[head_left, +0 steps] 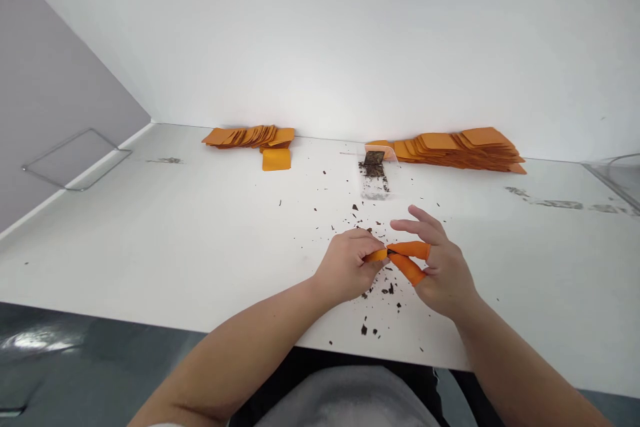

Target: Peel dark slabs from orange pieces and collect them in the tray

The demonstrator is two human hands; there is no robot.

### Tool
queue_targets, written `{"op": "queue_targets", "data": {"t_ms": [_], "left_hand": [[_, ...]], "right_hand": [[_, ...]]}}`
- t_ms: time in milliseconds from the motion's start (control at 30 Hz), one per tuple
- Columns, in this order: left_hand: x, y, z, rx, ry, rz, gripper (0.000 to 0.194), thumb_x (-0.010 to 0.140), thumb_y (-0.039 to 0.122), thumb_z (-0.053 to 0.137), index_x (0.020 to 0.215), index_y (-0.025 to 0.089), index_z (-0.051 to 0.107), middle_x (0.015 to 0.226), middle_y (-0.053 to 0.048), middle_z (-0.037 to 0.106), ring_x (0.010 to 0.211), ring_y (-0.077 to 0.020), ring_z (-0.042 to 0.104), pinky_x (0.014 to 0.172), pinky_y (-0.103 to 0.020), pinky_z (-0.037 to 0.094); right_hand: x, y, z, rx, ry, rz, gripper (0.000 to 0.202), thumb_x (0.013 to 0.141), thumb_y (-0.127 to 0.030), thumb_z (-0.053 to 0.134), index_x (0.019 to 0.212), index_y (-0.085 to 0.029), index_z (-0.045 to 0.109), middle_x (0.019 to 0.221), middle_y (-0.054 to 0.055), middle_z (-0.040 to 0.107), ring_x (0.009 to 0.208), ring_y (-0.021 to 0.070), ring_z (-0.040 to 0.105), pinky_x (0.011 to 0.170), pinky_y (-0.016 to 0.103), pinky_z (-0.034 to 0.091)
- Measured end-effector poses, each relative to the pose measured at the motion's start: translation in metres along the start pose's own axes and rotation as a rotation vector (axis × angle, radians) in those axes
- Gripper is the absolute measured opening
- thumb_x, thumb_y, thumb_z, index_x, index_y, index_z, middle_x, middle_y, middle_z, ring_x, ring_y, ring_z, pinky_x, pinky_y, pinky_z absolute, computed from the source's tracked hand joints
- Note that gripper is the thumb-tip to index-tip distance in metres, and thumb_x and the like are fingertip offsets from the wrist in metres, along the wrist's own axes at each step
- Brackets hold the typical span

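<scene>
My left hand is closed on a small orange packet over the front part of the white table. Orange covers wrap the thumb and index finger of my right hand. Those two covered fingertips pinch a bit of dark material at the packet's right end, while the other fingers are raised. Dark flakes lie scattered under and around both hands. Beyond them stands a clear container with dark flaky pieces in it.
A row of orange packets lies at the back left, with a single packet before it. A larger pile lies back right. Wire frames stand at both sides of the table, against a white back wall.
</scene>
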State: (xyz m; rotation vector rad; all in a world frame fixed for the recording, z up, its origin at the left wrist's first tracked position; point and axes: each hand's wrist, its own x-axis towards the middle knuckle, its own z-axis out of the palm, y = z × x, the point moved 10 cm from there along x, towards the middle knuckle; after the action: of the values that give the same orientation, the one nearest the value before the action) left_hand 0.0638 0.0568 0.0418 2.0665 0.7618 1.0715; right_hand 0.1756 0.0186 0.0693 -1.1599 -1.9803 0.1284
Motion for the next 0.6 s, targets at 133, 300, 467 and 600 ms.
{"op": "queue_targets", "data": {"t_ms": [133, 300, 467, 600], "left_hand": [[0.0, 0.0, 0.004, 0.029, -0.034, -0.005, 0.012, 0.086, 0.02, 0.061, 0.076, 0.017, 0.067, 0.075, -0.004, 0.067, 0.069, -0.0148, 0.063, 0.062, -0.025, 0.052], [0.0, -0.002, 0.005, -0.01, -0.058, -0.038, 0.014, 0.085, 0.019, 0.062, 0.072, 0.017, 0.066, 0.074, -0.003, 0.066, 0.066, -0.0137, 0.06, 0.061, -0.025, 0.05], [0.001, -0.007, 0.007, -0.097, -0.067, -0.084, 0.011, 0.084, 0.019, 0.063, 0.073, 0.017, 0.068, 0.071, -0.001, 0.063, 0.065, -0.0135, 0.058, 0.061, -0.025, 0.047], [0.0, -0.013, 0.009, -0.112, -0.084, -0.16, 0.008, 0.081, 0.017, 0.063, 0.076, 0.018, 0.069, 0.073, 0.0, 0.063, 0.067, -0.0134, 0.058, 0.063, -0.025, 0.047]], "right_hand": [[-0.001, 0.0, -0.001, 0.021, 0.015, 0.011, 0.018, 0.089, -0.016, 0.058, 0.094, -0.029, 0.07, 0.112, 0.003, 0.067, 0.135, 0.0312, 0.04, 0.099, 0.053, 0.049], [-0.003, 0.002, -0.001, 0.032, 0.012, 0.015, 0.017, 0.089, -0.016, 0.058, 0.093, -0.029, 0.069, 0.106, 0.004, 0.068, 0.135, 0.0314, 0.039, 0.099, 0.053, 0.049], [-0.004, 0.007, -0.001, 0.047, 0.026, 0.04, 0.014, 0.089, -0.017, 0.058, 0.084, -0.027, 0.066, 0.106, 0.004, 0.067, 0.135, 0.0313, 0.039, 0.098, 0.052, 0.049], [-0.006, 0.019, 0.002, 0.054, 0.017, 0.131, 0.011, 0.091, -0.019, 0.054, 0.086, -0.026, 0.062, 0.115, 0.005, 0.063, 0.134, 0.0306, 0.04, 0.099, 0.053, 0.049]]}}
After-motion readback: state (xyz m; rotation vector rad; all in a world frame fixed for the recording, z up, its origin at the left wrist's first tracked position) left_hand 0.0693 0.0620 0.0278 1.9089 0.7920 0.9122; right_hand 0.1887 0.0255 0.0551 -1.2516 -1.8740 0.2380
